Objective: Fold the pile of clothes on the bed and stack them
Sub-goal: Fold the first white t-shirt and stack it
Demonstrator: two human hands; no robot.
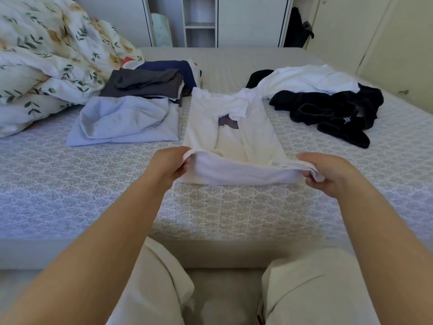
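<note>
Head view showed the left hand (172, 164) and right hand (328, 172) each pinching a near corner of one white cotton T-shirt (232, 137), laid mid-bed. Uneven lifting could skew the fold or undo its tucked sleeves. One folded stack (150, 83) sat far left; one unfolded white-and-black heap (328, 99) sat far right.

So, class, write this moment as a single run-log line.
step: folding white T-shirt | left hand: grips near hem corner | right hand: grips other corner | folded stack: left | unfolded pile: right
</note>
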